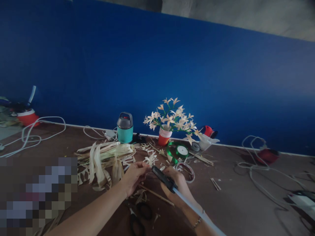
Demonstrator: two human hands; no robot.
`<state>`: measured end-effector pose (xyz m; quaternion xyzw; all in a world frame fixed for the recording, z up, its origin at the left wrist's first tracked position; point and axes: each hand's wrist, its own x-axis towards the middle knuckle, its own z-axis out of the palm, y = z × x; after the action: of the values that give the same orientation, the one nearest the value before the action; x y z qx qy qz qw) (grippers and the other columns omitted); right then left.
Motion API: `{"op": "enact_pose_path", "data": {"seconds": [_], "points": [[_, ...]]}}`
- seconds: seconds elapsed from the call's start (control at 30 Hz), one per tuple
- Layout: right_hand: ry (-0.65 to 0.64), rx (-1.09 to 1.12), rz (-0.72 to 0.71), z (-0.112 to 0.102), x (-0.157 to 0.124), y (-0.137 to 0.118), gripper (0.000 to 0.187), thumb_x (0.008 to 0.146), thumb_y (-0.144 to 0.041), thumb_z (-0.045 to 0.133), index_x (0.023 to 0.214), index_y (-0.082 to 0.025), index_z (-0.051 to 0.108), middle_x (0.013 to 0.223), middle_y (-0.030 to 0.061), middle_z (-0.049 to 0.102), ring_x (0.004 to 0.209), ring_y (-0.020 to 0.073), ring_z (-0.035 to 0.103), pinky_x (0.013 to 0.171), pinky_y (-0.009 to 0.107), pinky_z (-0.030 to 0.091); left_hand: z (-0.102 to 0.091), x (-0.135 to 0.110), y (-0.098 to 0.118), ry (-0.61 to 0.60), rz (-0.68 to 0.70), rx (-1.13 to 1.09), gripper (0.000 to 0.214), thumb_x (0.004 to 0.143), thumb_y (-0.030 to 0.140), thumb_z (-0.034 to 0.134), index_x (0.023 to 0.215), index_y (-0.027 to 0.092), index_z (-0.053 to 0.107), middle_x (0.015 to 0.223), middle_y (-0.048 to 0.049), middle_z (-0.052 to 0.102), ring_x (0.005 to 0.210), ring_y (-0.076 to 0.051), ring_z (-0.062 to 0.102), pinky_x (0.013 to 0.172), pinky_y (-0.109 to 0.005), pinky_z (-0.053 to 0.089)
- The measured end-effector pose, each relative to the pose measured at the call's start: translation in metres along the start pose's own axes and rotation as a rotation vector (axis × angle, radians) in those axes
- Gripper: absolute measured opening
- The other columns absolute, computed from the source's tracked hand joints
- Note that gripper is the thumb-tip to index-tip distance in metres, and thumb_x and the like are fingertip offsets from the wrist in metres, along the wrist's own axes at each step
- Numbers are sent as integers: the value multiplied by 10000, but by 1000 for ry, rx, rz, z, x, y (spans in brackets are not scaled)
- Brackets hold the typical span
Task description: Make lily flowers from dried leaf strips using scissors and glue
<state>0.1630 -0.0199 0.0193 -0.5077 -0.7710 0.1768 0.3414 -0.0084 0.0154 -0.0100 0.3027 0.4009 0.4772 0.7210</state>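
Observation:
My left hand (136, 175) is closed in a pinch on a small cream husk flower (150, 158), whose petals spread just beyond the fingertips. My right hand (176, 183) is wrapped round a black glue gun (163, 178). A long translucent glue stick (197, 209) runs out of its back toward me. The gun's front end is close to the left fingertips; whether it touches the flower I cannot tell. Black-handled scissors (136, 221) lie on the brown surface below the hands, near a thin dry stalk (157, 195).
Dried husks (98, 167) are heaped at left. Behind stand a teal container (125, 134) and red cups (164, 137) holding cream flowers (176, 118). A green ribbon spool (182, 150), a clear tape roll (192, 173) and scraps lie nearby. White cables (251, 170) trail at right.

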Motion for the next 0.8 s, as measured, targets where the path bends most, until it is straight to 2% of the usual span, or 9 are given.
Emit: {"op": "enact_pose_path", "data": {"seconds": [0.13, 0.43, 0.6, 0.7, 0.8], "points": [[5, -17, -6, 1, 0, 4, 139, 612, -87, 506, 697, -182, 560, 659, 9, 597, 607, 148, 560, 544, 211, 396, -1, 1, -1, 5, -5, 6, 308, 474, 282, 827, 553, 130, 571, 477, 58, 482, 432, -33, 379, 429, -160, 244], [-2, -38, 2, 3, -1, 10, 100, 625, -109, 514, 680, -180, 559, 651, 8, 580, 583, 140, 545, 521, 205, 383, 2, -1, 1, 10, 9, -26, 309, 454, 261, 836, 532, 125, 570, 472, 55, 479, 433, -34, 373, 421, -163, 211], [0, -51, 13, 1, -1, 10, 88, 639, -119, 503, 662, -173, 568, 685, 22, 579, 614, 148, 546, 560, 224, 389, 3, -2, 2, 11, 29, -18, 325, 442, 293, 838, 555, 133, 578, 499, 51, 501, 426, -34, 349, 425, -174, 207], [4, 7, 115, 5, 1, 14, 59, 663, -163, 512, 641, -176, 564, 649, 16, 578, 616, 156, 538, 564, 237, 392, 1, -4, 1, 7, 76, 43, 298, 486, 315, 819, 591, 148, 596, 505, 61, 485, 431, -40, 339, 440, -180, 220], [46, 199, 361, 8, 3, 15, 98, 673, -252, 528, 601, -186, 537, 531, -14, 522, 517, 142, 485, 489, 237, 373, -1, -5, 1, -77, 225, 233, 198, 588, 308, 761, 619, 161, 632, 584, 36, 521, 517, -78, 425, 501, -199, 294]]}}
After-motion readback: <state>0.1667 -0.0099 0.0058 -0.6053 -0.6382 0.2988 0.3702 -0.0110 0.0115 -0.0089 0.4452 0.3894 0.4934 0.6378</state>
